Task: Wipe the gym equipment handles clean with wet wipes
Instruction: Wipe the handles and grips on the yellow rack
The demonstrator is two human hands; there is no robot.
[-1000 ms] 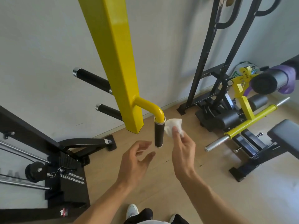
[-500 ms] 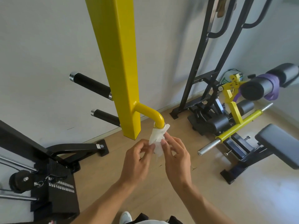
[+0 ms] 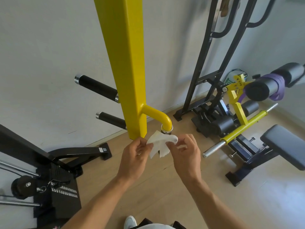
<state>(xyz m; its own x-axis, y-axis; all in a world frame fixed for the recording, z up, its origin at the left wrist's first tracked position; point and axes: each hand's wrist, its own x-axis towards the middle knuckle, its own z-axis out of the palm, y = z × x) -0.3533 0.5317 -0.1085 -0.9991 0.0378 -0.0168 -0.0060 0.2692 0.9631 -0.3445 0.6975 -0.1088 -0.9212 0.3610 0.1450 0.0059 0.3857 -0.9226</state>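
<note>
A yellow square post (image 3: 125,63) hangs down the middle of the view, with a curved yellow tube ending in a chrome collar (image 3: 166,128). The black handle below the collar is almost fully hidden behind a white wet wipe (image 3: 159,144). My left hand (image 3: 135,157) pinches the wipe's left edge. My right hand (image 3: 184,152) pinches its right side, and the wipe is spread between the two hands in front of the handle.
Two black grips (image 3: 97,87) (image 3: 112,119) stick out left of the post. A black weight-stack machine (image 3: 54,187) stands at lower left. A black frame (image 3: 212,66), a yellow bar (image 3: 244,126), foam rollers (image 3: 270,83) and a bench pad (image 3: 287,144) fill the right side.
My left hand came up and took the wipe's left edge. Both hands have opened the crumpled wipe out wider in front of the black handle, which it now covers.
</note>
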